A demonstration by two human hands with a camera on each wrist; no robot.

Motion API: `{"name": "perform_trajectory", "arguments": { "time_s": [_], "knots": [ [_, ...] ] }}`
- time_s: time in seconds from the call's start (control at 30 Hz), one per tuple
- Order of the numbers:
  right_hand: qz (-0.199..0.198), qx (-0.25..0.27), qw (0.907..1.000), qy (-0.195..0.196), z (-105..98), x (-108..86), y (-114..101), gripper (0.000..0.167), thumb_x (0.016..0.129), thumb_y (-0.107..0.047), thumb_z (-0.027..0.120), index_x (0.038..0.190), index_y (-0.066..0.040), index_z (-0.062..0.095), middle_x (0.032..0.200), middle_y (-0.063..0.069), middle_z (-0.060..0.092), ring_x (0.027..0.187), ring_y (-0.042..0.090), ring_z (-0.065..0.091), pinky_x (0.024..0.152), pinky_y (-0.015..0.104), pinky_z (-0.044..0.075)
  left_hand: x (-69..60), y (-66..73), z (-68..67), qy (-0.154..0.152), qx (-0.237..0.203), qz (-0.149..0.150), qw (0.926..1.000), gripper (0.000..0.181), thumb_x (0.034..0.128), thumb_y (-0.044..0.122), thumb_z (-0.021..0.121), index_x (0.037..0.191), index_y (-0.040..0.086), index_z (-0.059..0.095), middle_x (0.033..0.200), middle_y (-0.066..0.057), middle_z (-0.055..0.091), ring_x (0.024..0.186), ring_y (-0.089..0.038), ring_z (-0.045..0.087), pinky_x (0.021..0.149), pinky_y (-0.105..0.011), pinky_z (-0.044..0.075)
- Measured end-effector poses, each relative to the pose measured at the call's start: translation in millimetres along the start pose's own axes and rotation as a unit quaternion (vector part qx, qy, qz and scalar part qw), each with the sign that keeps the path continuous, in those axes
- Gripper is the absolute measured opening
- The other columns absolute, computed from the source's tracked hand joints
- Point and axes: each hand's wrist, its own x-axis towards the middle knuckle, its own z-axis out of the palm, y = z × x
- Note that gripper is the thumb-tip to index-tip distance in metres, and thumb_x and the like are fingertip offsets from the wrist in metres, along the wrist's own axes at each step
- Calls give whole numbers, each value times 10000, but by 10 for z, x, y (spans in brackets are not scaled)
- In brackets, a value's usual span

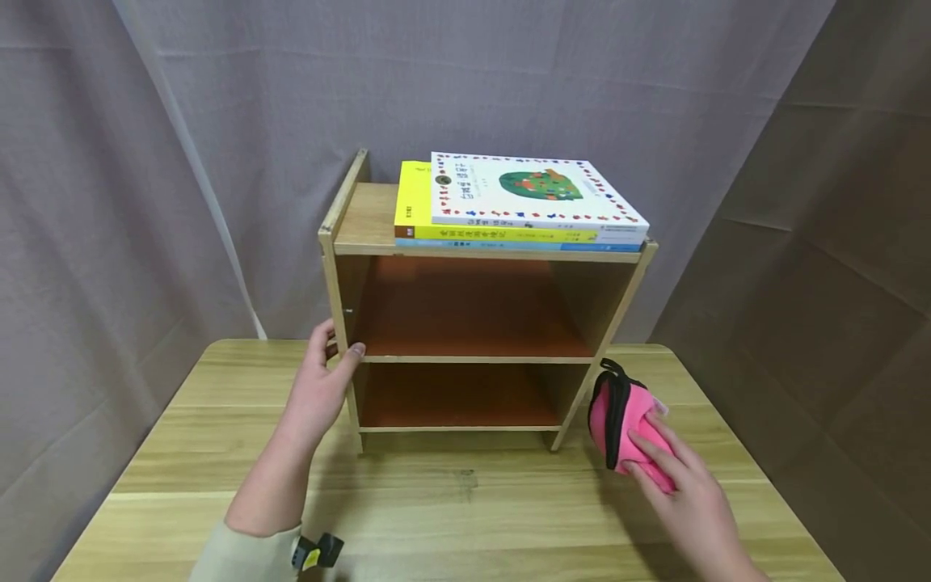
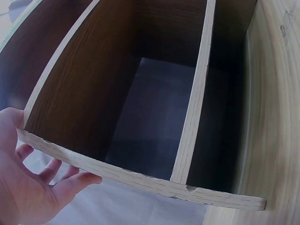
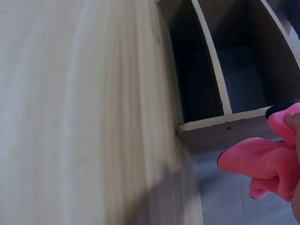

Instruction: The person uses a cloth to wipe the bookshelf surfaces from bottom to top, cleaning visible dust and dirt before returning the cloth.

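Head cam: books lay atop shelf, 12 o'clock; L hand curled round its side, 8 o'clock; R hand gripped pouch, 4 o'clock, unplaced.

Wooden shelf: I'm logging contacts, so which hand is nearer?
Left: the left hand grips the wooden shelf at its left side; the right hand is to its right, holding a pink pouch.

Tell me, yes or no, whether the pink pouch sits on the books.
No, the right hand holds the pouch beside the shelf, while the books lie on its top.
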Motion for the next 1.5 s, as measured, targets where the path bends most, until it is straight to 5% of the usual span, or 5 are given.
{"name": "perform_trajectory", "arguments": {
  "time_s": [0.13, 0.67, 1.13, 1.33, 1.5],
  "knots": [
    [702, 251, 9971, 120, 30, 88, -83, 497, 701, 31, 854, 1171, -66, 724, 1425, 96, 542, 1306, -91, 363, 1030, 47, 268, 3, 0, 4, -7, 4, -9, 10000, 478, 1004, 236, 583, 1442, 196, 397, 1452, -95, 400, 1324, -308, 405, 1003, -517, 425],
    [1999, 1668, 9587, 1144, 238, 440, -377, 479, 818, 116, 723, 1279, 11, 643, 1417, 89, 544, 1270, 13, 447, 993, 86, 364, -5, 7, -11, -41, 47, -34, 10000, 488, 1006, 256, 583, 1450, 205, 386, 1469, -102, 386, 1336, -320, 395, 1012, -528, 419],
    [1213, 1839, 9637, 1508, 494, 559, -559, 530, 826, 75, 736, 1332, 41, 582, 1454, 197, 461, 1335, 51, 385, 1046, 133, 316, 1, -3, -10, -33, 34, -74, 10000, 485, 1004, 254, 584, 1447, 214, 391, 1473, -92, 386, 1333, -314, 397, 1018, -533, 417],
    [681, 1638, 9741, 1402, 618, 582, -559, 771, 706, -33, 876, 1398, -31, 537, 1530, 163, 364, 1414, 189, 315, 1123, 212, 263, 1, -3, -4, -54, 35, -80, 9999, 483, 1004, 261, 582, 1446, 215, 392, 1474, -92, 384, 1336, -316, 393, 1024, -538, 409],
    [583, 1267, 9808, 1366, 696, 586, -573, 765, 738, 79, 758, 1440, -73, 494, 1561, 145, 314, 1426, 306, 288, 1128, 227, 244, 3, -10, -8, -65, 27, -65, 10000, 486, 1005, 260, 582, 1448, 205, 389, 1470, -102, 384, 1337, -321, 389, 1024, -539, 410]
  ]
}}
